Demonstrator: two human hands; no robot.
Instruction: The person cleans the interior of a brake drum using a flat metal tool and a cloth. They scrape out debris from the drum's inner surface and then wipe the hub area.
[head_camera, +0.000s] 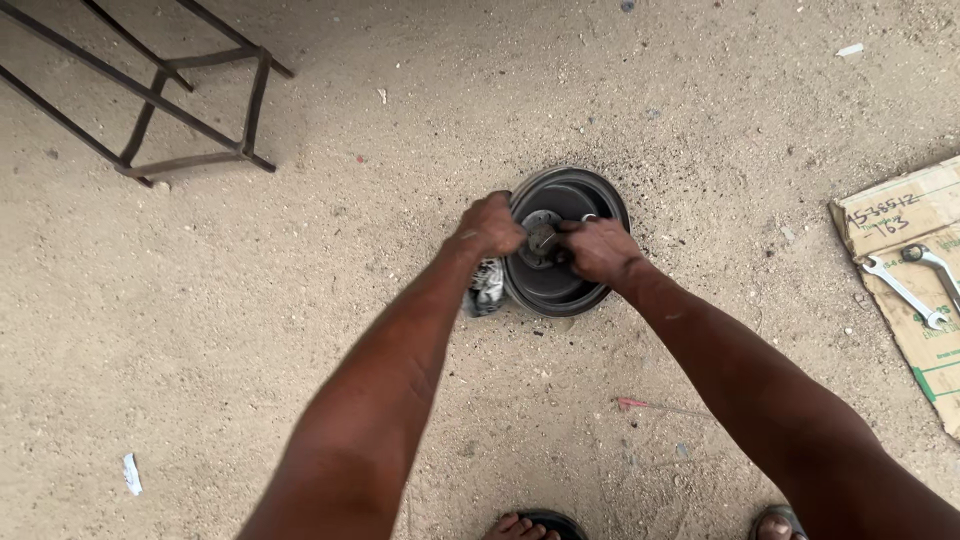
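My sandalled toes (520, 525) sit nearest, on the sandy ground below the brake drum (566, 243). Over the drum's hub, my left hand (490, 226) has its fingers curled tight around the centre piece, a rag (487, 286) just beneath it. My right hand (598, 250) grips the same hub, fingers closed. Right of the drum, two wrenches (915, 280) lie on cardboard (915, 260).
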